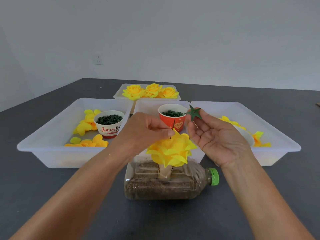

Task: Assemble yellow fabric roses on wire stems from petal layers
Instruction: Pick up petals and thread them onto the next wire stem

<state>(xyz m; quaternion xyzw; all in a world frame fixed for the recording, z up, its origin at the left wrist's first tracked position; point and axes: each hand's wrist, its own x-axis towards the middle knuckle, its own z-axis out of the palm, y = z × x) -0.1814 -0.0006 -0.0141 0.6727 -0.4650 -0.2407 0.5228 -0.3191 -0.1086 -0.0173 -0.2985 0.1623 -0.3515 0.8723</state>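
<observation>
A yellow fabric rose (171,150) sits upside down on a thin dark wire stem (173,126) that rises from a sand-filled plastic bottle (166,181) lying on its side. My left hand (143,130) pinches the top petal layer against the wire. My right hand (214,135) is palm-up to the right of the rose and pinches a green star-shaped calyx (194,113) at its fingertips, above and right of the wire tip.
Three white trays stand behind the bottle: the left tray (48,148) holds loose yellow petals and a white cup (109,123) of green parts, the middle one a red cup (171,116), the right tray (280,141) more petals. Three finished roses (150,91) lie in a far tray.
</observation>
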